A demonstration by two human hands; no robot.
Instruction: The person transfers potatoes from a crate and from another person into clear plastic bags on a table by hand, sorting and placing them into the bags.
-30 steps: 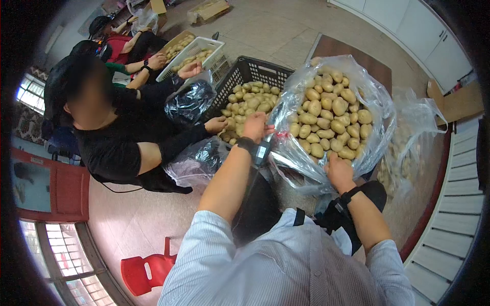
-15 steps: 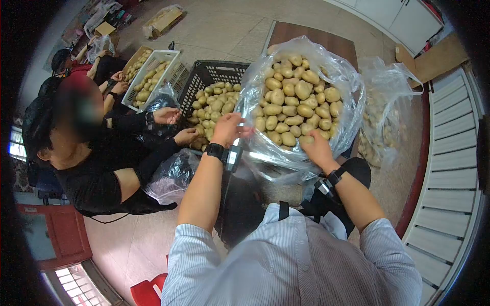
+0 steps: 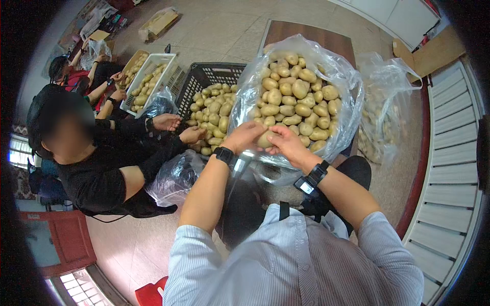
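Note:
Between them, my left hand point(image 3: 245, 136) and my right hand point(image 3: 287, 145) hold one potato point(image 3: 264, 139) at the near edge of a big clear plastic bag point(image 3: 349, 94). The fingers of both hands are wrapped against the potato. Many potatoes point(image 3: 299, 89) fill the opened bag just beyond my hands. Left of the bag, a black crate point(image 3: 186, 84) holds more potatoes, partly covered by the bag's edge.
A co-worker point(image 3: 97, 173) in black sits at the left, hands close to the black crate. Another person point(image 3: 76, 71) is farther back. A white crate point(image 3: 170, 77) of potatoes, a second clear bag point(image 3: 385, 97) and a cardboard box point(image 3: 439, 53) are around.
My hands were apart; they have come together. My right hand has moved left from the bag's near edge with a potato. The whole view has shifted since the earliest frame.

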